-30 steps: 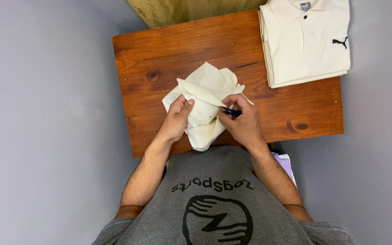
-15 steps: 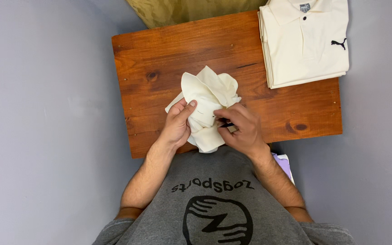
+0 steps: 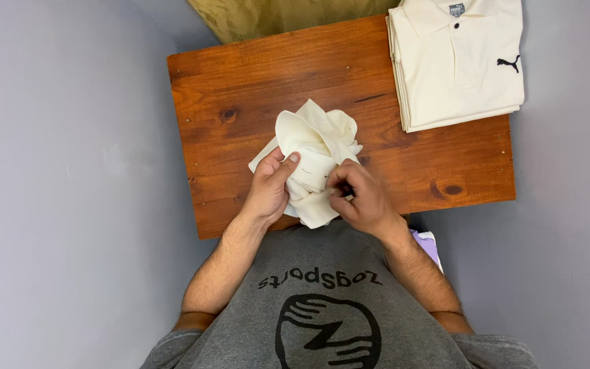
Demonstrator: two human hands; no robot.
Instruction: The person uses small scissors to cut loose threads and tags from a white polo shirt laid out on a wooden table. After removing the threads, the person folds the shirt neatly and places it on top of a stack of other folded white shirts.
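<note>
Cream garment (image 3: 315, 147), bunched at the near-centre of the wooden table (image 3: 240, 89), looks light, soft and limp, best taken at a fold or hem; left hand (image 3: 271, 188) grips its left side, right hand (image 3: 360, 198) pinches its near edge.

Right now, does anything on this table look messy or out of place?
Only the cream garment bunched between the left hand and right hand; the folded polo overhangs the table at its far right corner.
</note>
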